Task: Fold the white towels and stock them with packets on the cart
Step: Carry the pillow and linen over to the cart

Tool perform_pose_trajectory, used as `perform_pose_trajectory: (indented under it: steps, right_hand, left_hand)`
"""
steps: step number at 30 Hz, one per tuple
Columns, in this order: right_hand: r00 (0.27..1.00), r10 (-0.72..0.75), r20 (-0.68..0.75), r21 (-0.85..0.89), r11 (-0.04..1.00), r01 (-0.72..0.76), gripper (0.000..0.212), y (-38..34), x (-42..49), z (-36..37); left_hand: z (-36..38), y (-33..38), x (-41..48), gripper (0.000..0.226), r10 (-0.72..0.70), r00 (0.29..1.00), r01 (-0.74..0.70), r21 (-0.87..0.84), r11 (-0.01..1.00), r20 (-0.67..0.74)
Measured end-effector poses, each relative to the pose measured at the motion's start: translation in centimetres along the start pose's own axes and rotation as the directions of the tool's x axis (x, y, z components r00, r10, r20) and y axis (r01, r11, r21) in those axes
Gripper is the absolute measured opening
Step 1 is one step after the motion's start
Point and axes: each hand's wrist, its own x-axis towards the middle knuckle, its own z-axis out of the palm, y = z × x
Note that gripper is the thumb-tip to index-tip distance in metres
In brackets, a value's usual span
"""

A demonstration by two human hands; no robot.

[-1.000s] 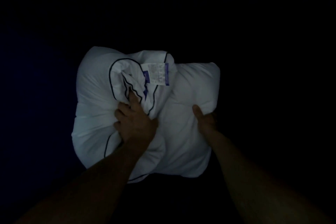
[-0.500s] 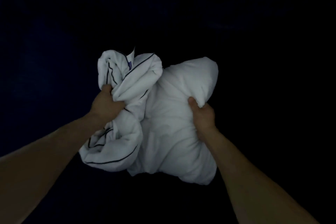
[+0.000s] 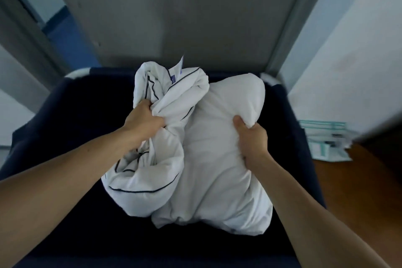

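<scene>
A bunched white cloth with dark piping (image 3: 165, 159) and a plump white pillow-like bundle (image 3: 219, 159) hang together over a dark navy fabric bin (image 3: 71, 115). My left hand (image 3: 144, 118) grips a fistful of the piped cloth near its top. My right hand (image 3: 250, 137) grips the right upper edge of the plain white bundle. A small label sticks up at the top of the piped cloth. Teal-and-white packets (image 3: 324, 139) lie on a wooden surface to the right.
The bin's white frame corners (image 3: 269, 79) show at its back. Behind it is a grey wall panel (image 3: 185, 17) with a metal post on the right. A brown wooden shelf (image 3: 359, 180) lies right of the bin, and a dark edge crosses above it.
Both hands have lifted the white bundle higher out of the dark bin. The left hand moved from the middle of the cloth to its left side. The view went from dark to lit.
</scene>
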Motion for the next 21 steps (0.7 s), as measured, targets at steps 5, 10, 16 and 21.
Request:
perform_pose_trajectory:
  steps: [5, 10, 16, 21]
  right_hand:
    - [0.969, -0.185, -0.165, -0.042, 0.983, 0.180, 0.036, -6.8, -7.4, -7.3]
    - [0.865, -0.369, -0.341, -0.161, 0.929, 0.333, 0.050, -13.0, -12.9, -17.2]
    - [0.727, -0.520, -0.448, -0.323, 0.853, 0.411, 0.050, -17.7, -15.8, -30.3]
    - [0.660, -0.548, -0.513, -0.356, 0.836, 0.418, 0.055, -18.7, -14.3, -41.6]
  left_hand:
    - [-0.4, 8.5, -6.7, 0.040, 0.197, 0.979, -0.189, -0.106, 0.976, 0.062]
    - [0.5, 17.9, -13.1, 0.039, 0.400, 0.914, -0.379, -0.216, 0.900, 0.062]
    - [5.8, 27.4, -19.0, 0.046, 0.549, 0.831, -0.493, -0.340, 0.801, 0.089]
    - [14.0, 34.5, -22.1, 0.033, 0.571, 0.809, -0.475, -0.416, 0.776, 0.141]
